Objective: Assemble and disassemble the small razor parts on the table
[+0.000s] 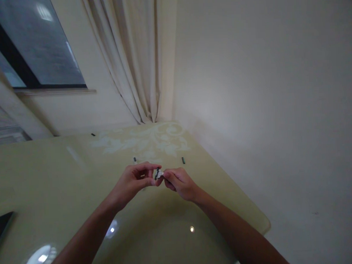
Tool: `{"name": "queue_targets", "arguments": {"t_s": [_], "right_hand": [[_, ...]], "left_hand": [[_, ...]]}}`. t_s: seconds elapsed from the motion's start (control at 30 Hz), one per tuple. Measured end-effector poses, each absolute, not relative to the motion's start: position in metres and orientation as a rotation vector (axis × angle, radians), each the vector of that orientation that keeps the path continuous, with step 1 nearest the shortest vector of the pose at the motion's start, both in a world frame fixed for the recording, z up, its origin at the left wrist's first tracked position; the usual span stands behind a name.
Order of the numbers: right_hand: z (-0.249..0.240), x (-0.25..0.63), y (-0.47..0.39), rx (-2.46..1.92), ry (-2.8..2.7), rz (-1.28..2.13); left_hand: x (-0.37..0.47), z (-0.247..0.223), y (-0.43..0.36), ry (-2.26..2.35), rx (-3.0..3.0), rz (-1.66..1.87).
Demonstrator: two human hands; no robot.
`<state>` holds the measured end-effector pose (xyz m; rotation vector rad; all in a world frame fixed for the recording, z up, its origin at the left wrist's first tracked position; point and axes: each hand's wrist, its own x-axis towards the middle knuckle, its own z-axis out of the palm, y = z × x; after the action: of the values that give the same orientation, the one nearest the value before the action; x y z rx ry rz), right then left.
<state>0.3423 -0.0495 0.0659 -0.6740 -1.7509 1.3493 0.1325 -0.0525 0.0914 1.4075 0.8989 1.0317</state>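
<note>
Over the table my left hand [133, 179] pinches a small dark strip [157, 173] between the thumb and fingertips. My right hand [180, 183] is closed on a small silvery metal piece [160, 174], which meets the strip between the two hands. Whether the two parts are joined I cannot tell, and their exact kind is too small to make out. Just beyond my left hand lies a small dark-and-white piece [135, 160]. A short dark bar [183, 160] rests on the table past my right hand.
The glossy pale-green table [225, 196] has a floral pattern and meets the walls behind and on the right. Another small dark piece [93, 134] lies near its far edge. A flat dark object [2, 227] is at the left. Curtains [138, 63] hang behind.
</note>
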Motion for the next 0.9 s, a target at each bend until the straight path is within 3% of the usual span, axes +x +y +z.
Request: {"name": "queue_targets", "arguments": {"t_s": [0.6, 0.9], "right_hand": [[0.06, 0.344, -0.039, -0.597, -1.6, 1.759], [0.062, 0.347, -0.039, -0.757, -1.731, 1.312]], "left_hand": [[0.134, 0.085, -0.051, 0.916, 1.478, 1.026], [0.129, 0.084, -0.047, 0.999, 1.548, 1.119]]}}
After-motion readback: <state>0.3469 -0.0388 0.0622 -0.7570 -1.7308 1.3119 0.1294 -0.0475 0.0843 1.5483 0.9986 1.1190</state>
